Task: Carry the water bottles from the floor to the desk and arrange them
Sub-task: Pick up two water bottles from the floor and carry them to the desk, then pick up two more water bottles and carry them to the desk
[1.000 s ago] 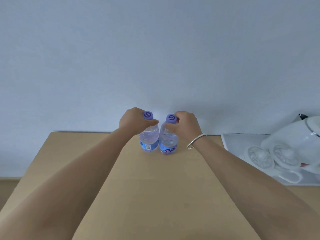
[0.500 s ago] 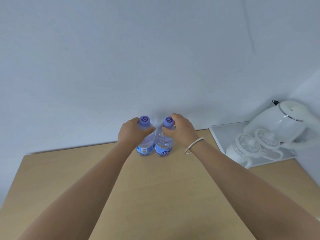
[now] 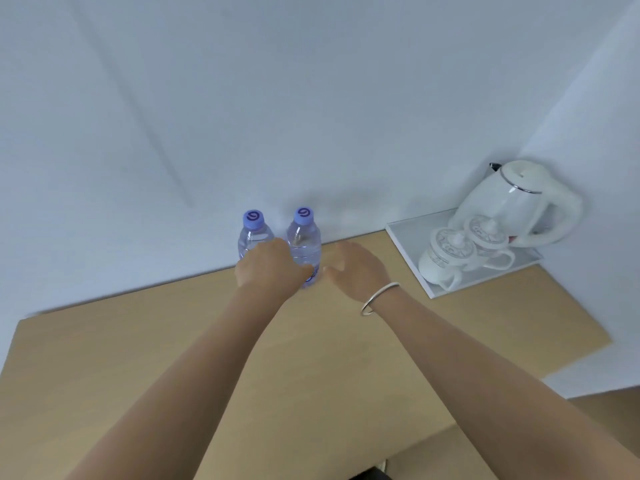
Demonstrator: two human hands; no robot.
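Head view shows two clear plastic bottles, left bottle (image 3: 254, 233) and right bottle (image 3: 304, 237), with ribbed bodies and purple caps, upright, touching, at the wooden desk's (image 3: 173, 341) back edge. Left hand (image 3: 270, 271) hides its fingers; right hand (image 3: 356, 271) is spread, empty.

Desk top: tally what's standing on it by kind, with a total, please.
Water bottles: 2 (left bottle, right bottle)
Lidded cups: 2 (front cup, back cup)
Kettle: 1
Tray: 1
Total: 6
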